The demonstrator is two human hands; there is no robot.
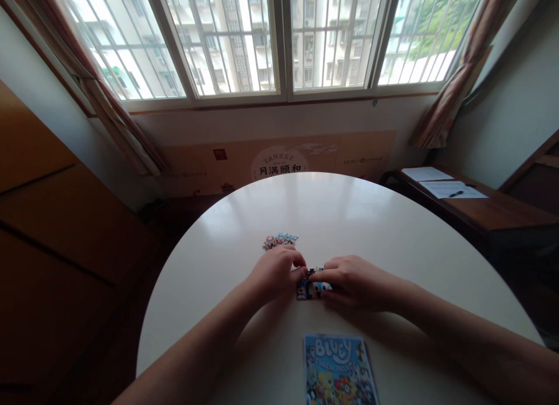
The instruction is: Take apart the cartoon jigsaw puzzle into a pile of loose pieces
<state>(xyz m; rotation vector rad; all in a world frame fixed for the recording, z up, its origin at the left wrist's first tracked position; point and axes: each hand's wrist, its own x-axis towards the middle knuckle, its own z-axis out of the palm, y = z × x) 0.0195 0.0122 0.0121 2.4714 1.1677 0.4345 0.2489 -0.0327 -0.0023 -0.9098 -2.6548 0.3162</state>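
Note:
My left hand [276, 271] and my right hand [353, 281] meet over a small joined patch of jigsaw puzzle [311, 289] on the round white table [393, 230]. Both hands have fingers curled in a pinch on pieces at the patch's top edge; the exact piece under the fingertips is too small to make out. A little heap of loose puzzle pieces [279, 240] lies just beyond my left hand. A blue "Bluey" puzzle box or picture card [338, 370] lies flat near the table's front edge, below my hands.
A dark wooden side desk [493, 210] with white papers [449, 188] and a pen stands at the right. Barred windows [279, 38] with curtains run along the far wall. Wooden cabinet panels [52, 219] fill the left side.

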